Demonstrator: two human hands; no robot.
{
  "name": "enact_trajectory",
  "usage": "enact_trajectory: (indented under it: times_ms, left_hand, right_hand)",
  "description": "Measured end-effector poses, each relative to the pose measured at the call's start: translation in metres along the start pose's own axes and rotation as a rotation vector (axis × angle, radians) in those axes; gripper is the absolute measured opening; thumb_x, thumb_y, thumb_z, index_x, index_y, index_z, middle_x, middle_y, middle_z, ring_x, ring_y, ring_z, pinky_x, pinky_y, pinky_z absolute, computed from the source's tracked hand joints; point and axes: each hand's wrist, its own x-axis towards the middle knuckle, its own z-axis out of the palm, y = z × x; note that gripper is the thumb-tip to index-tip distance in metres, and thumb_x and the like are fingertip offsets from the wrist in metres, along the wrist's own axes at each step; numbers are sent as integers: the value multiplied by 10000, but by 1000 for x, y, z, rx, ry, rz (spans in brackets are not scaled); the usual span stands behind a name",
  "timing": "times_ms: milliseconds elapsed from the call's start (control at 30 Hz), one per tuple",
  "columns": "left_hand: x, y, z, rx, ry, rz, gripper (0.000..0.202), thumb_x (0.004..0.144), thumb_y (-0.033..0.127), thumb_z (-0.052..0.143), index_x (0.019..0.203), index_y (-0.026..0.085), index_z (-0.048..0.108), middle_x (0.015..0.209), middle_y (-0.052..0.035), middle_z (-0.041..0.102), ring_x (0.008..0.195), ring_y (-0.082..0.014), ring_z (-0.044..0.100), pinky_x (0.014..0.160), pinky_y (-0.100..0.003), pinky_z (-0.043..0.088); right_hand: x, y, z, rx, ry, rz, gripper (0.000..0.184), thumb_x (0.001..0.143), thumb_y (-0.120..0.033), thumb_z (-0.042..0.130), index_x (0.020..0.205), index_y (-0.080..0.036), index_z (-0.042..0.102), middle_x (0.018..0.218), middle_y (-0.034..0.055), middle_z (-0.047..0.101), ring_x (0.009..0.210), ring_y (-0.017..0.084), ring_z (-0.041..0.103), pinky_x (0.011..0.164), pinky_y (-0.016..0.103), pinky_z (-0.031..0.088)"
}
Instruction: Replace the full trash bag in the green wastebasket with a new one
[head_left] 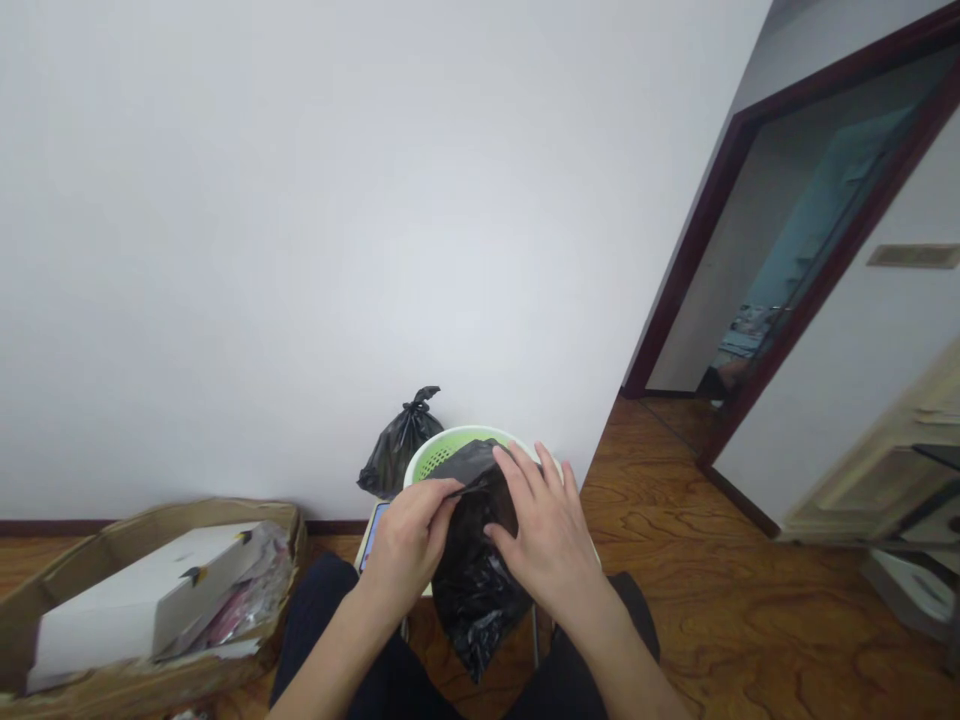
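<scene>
A black plastic bag (480, 570) hangs in front of me, its lower end drooping between my knees. My left hand (411, 535) pinches the bag's upper edge between thumb and fingers. On the bag's other side, my right hand (544, 520) has its fingers stretched out and apart, touching the plastic. Behind the bag stands a basket with a white rim and a green perforated inside (435, 458), partly covered by the bag and my hands. A second black bag (403, 450), knotted at the top, sits left of the basket against the wall.
A phone-like object with a blue screen (373, 530) lies beside my left hand. At lower left, a cardboard box (281, 520) holds a white box (150, 600) and clear plastic packaging. A white wall (375, 220) rises ahead. To the right is a dark red door frame (679, 260) over wooden floor.
</scene>
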Motion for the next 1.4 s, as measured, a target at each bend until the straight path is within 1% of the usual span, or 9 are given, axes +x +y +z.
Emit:
enact_trajectory:
  times_ms: [167,300,467,600,767,933,1000,1233,1400]
  left_hand:
    - [22,17,-20,-95,-65,34,149,906,195,521,981,201,649,912,-28,720,818,-143,670,774,-237,505]
    - [45,27,-31,-210,-94,-53,156,909,246,515,927,207,665,854,-10,708,784,-140,654,754,-240,502]
    - [61,21,-31,-359,-58,-265,298,854,352,602,1120,219,600,1024,-54,685,942,-189,645,869,-330,498]
    - [34,18,-23,-529,-54,-398,853,681,425,767,1397,232,348,1345,-153,527,1230,-285,517,995,-436,441]
    - [-27,32,1,-588,-138,-573,1057,558,380,831,1454,210,296,1403,-191,476,1305,-345,442,1027,-479,406]
    - [-43,14,1,-519,-278,-681,331,719,286,672,1032,178,678,1018,-103,710,1008,-296,645,927,-424,472]
    - [-36,-6,-9,-552,-329,-700,212,752,328,648,870,162,705,856,-73,725,866,-273,671,828,-388,507]
    - [2,-58,-36,-736,4,-905,374,612,427,795,818,135,686,669,-21,691,589,-170,621,586,-267,488]
    - [23,-67,-27,-837,157,-945,476,523,401,853,866,127,669,658,-19,698,585,-176,635,586,-271,493]
  right_hand:
    - [26,-1,-25,-39,-15,-106,687,758,-168,643,1392,-298,413,1510,37,380,1434,321,206,1147,608,126]
    - [44,2,-37,20,-5,-175,224,822,-189,605,1029,-266,642,1402,30,515,1379,300,334,1126,569,198]
    - [60,12,-50,47,-28,-103,113,884,-225,538,827,-219,635,803,14,693,851,184,641,981,406,387]
    - [71,24,-65,74,-17,76,126,867,-281,537,822,-225,640,693,4,664,657,161,605,637,257,404]
    - [84,32,-84,120,98,120,136,815,-276,547,757,-205,648,678,-1,657,636,143,576,599,231,360]
    - [95,42,-102,136,105,152,147,757,-305,600,693,-184,652,657,-1,654,641,146,574,585,234,367]
    - [98,54,-111,218,54,170,174,737,-343,632,688,-178,657,640,-1,657,633,152,587,570,234,386]
    - [104,117,-120,801,-327,395,352,578,-418,814,770,-147,699,719,56,732,651,210,681,619,291,538]
    - [94,153,-98,950,-385,547,401,539,-407,860,806,-143,720,753,85,751,694,232,711,665,311,578]
